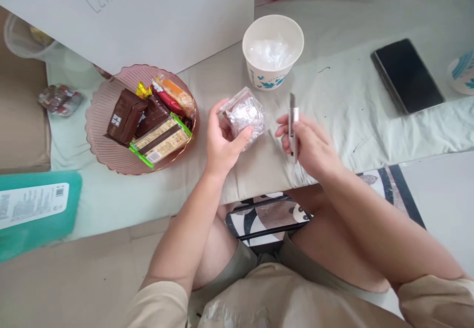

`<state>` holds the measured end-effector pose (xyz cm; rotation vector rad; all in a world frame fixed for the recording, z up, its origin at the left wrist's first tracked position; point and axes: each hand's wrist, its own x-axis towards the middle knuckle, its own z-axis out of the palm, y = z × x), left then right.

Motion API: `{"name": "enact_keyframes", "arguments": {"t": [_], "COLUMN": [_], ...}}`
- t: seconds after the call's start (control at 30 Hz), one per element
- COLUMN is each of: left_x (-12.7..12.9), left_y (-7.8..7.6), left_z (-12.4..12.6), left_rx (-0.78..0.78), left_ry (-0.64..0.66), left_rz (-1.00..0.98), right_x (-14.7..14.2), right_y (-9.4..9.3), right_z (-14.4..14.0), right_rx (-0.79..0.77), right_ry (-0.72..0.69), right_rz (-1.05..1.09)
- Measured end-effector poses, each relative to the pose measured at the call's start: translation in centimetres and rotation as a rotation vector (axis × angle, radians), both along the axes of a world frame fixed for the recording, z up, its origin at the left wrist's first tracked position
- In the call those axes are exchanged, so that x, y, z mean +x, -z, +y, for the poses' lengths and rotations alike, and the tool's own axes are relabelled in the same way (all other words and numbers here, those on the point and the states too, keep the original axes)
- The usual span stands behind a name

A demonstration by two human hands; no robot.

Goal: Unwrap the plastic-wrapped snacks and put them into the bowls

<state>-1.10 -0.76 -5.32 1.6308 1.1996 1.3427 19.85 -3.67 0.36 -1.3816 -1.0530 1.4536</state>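
Note:
Between the thumb and fingers of my left hand (224, 143) is a small packet in clear, crinkled plastic wrap (249, 115); what lies inside is hard to make out. My right hand (313, 140) is closed round a silver utility knife (294, 130), its blade end pointing away from me. The knife and the packet are apart. Just beyond the packet stands a white paper bowl (269, 73) with blue leaf prints, and crumpled clear plastic (272, 54) lies in it. Left of my left hand, a pink scalloped plate (99, 115) carries several wrapped snacks (161, 140).
A black phone (409, 76) lies at the right, near another printed paper bowl (462, 73) cut by the frame. At the left are a wrapped bundle (61, 100), a teal package (72, 194) and a clear plastic tub (27, 36). A white box (148, 21) stands behind the plate.

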Motion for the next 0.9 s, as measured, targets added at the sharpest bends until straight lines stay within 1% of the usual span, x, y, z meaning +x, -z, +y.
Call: {"name": "enact_keyframes", "arguments": {"t": [0.1, 0.17, 0.27, 0.37, 0.47, 0.53, 0.63, 0.7, 0.8, 0.9], "left_x": [-0.2, -0.4, -0.6, -0.4, -0.1, 0.1, 0.0, -0.2, -0.5, -0.5], "left_y": [-0.1, -0.3, -0.6, -0.9, -1.3, -1.5, -1.5, -1.4, -1.3, -1.3], "left_z": [0.0, 0.0, -0.1, -0.6, -1.0, -1.1, -0.8, -0.4, -0.1, -0.1], "left_rx": [0.033, 0.072, 0.111, 0.087, 0.031, 0.012, -0.009, -0.041, -0.093, -0.137], "left_ry": [0.015, 0.048, 0.110, 0.125, 0.087, 0.027, -0.085, -0.131, -0.142, -0.142], "left_rz": [0.070, 0.112, 0.151, 0.170, 0.153, 0.115, 0.039, -0.012, -0.046, -0.073], "right_x": [-0.5, -0.8, -1.4, -2.1, -2.8, -3.1, -3.2, -2.8, -1.3, 1.3], "right_y": [-0.5, -0.7, -1.0, -1.1, -1.2, -1.3, -1.3, -1.4, -1.7, -2.2], "right_z": [-0.4, -0.6, -0.7, -0.9, -1.3, -1.5, -1.6, -1.7, -1.7, -1.7], "right_rx": [0.077, 0.033, -0.098, -0.200, -0.231, -0.228, -0.236, -0.245, -0.229, -0.216], "right_ry": [-0.195, -0.253, -0.274, -0.275, -0.296, -0.317, -0.358, -0.401, -0.466, -0.511], "right_rz": [0.003, 0.024, 0.098, 0.162, 0.181, 0.168, 0.092, 0.006, -0.150, -0.323]}}
